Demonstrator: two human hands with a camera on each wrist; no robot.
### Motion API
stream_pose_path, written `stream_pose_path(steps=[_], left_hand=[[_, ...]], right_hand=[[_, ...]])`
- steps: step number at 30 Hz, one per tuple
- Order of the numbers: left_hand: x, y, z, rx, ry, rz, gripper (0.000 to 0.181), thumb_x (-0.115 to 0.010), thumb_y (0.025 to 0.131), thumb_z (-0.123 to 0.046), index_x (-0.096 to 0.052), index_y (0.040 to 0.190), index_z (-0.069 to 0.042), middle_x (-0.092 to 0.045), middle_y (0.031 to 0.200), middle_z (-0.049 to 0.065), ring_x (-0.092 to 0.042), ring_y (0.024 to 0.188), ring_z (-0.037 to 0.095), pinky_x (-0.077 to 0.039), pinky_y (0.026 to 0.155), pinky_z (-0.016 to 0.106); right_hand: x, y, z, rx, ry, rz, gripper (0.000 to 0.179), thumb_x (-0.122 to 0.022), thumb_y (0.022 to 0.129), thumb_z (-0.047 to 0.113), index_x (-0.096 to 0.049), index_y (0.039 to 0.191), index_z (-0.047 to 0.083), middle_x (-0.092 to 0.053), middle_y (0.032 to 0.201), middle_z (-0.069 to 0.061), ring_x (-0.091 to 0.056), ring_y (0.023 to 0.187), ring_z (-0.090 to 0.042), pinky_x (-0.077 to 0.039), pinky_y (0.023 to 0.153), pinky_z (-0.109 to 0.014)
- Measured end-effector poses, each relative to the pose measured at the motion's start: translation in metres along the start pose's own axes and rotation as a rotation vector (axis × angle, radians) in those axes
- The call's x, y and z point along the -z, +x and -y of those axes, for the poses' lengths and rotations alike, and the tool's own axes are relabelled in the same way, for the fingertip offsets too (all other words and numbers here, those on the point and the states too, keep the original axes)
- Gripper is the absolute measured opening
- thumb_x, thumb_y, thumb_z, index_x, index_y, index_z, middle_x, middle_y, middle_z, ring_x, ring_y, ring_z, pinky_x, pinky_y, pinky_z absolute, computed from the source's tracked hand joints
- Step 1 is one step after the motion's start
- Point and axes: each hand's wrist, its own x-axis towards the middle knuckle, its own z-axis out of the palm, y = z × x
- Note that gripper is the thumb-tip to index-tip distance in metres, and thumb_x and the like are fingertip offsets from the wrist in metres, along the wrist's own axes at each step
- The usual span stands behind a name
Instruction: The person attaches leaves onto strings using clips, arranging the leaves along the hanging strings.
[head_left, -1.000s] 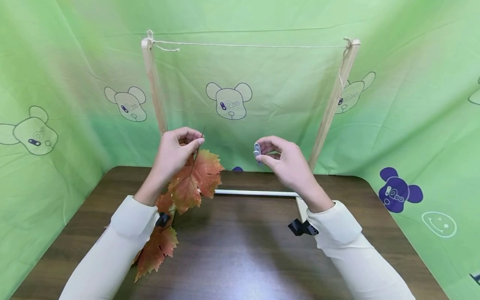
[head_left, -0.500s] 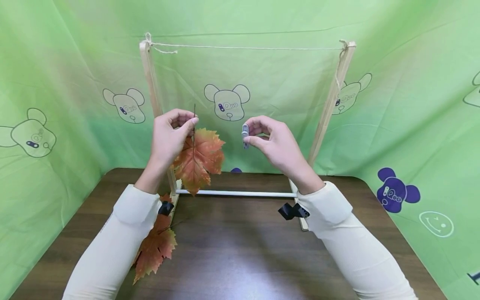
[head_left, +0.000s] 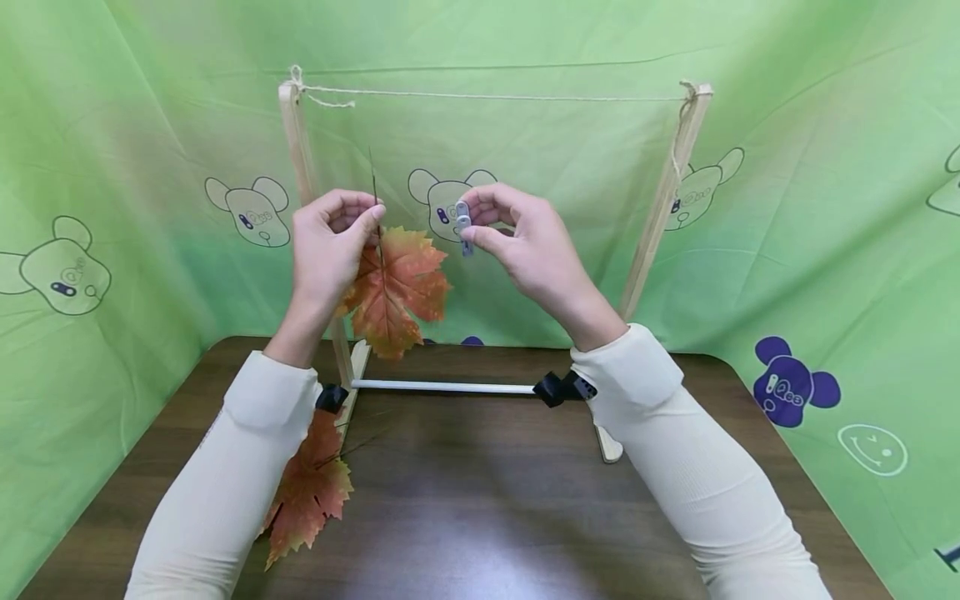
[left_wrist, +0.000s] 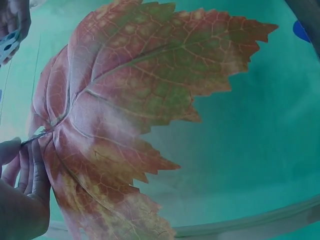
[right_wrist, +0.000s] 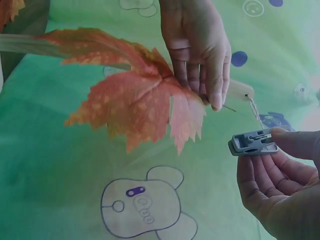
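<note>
An orange-red maple leaf [head_left: 397,292] hangs by its thin dark stem, which my left hand [head_left: 330,242] pinches between thumb and fingers. The stem's tip sticks up above the fingertips. In the left wrist view the leaf [left_wrist: 125,85] spreads across most of the picture. My right hand [head_left: 536,254] holds a grey plastic clothespin [head_left: 464,227] between thumb and fingertips, to the right of the leaf and apart from it. The right wrist view shows this clothespin [right_wrist: 254,142] lying sideways in the grip. Both hands are below the string [head_left: 495,97].
The string runs between two wooden posts [head_left: 663,200], tied at their tops. A white rod [head_left: 442,386] joins the posts low down. More maple leaves [head_left: 311,492] lie on the brown table [head_left: 465,492] by the left forearm. Behind hangs a green printed cloth [head_left: 540,150].
Both hands have risen toward the string. The left hand, with the leaf, moved slightly left; the right hand, with the clothespin, also moved left. Both grips stay the same.
</note>
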Motion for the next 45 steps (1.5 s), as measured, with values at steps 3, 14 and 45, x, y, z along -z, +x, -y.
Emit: stream_pose_path(steps=[3,14,45], left_hand=[[-0.002,0.004,-0.003,-0.003,-0.018,-0.014,0.015,-0.078,0.094,-0.007,-0.076,0.102,0.006,-0.075,0.082,-0.001,-0.066,0.065,0.008,-0.057,0.065,0.020],[-0.006,0.014,-0.008,-0.002,-0.060,-0.045,0.014,-0.077,0.094,-0.003,-0.076,0.103,0.007,-0.074,0.080,-0.004,-0.067,0.067,0.008,-0.057,0.066,0.019],[-0.023,0.026,0.003,0.010,-0.049,-0.021,0.018,-0.076,0.096,-0.006,-0.074,0.107,0.008,-0.073,0.079,-0.007,-0.066,0.068,0.008,-0.058,0.065,0.020]], right_hand=[[-0.004,0.007,0.006,0.027,0.024,0.001,0.021,-0.069,0.097,-0.001,-0.069,0.118,-0.001,-0.070,0.105,-0.011,-0.065,0.100,-0.020,-0.054,0.092,-0.030],[-0.014,0.032,0.019,0.088,0.056,0.003,0.019,-0.069,0.096,-0.003,-0.068,0.115,-0.001,-0.068,0.105,-0.012,-0.064,0.099,-0.021,-0.054,0.092,-0.030],[-0.022,0.082,0.036,0.137,0.174,-0.071,0.018,-0.072,0.094,-0.005,-0.070,0.111,-0.001,-0.068,0.097,-0.005,-0.065,0.093,-0.019,-0.052,0.090,-0.025]])
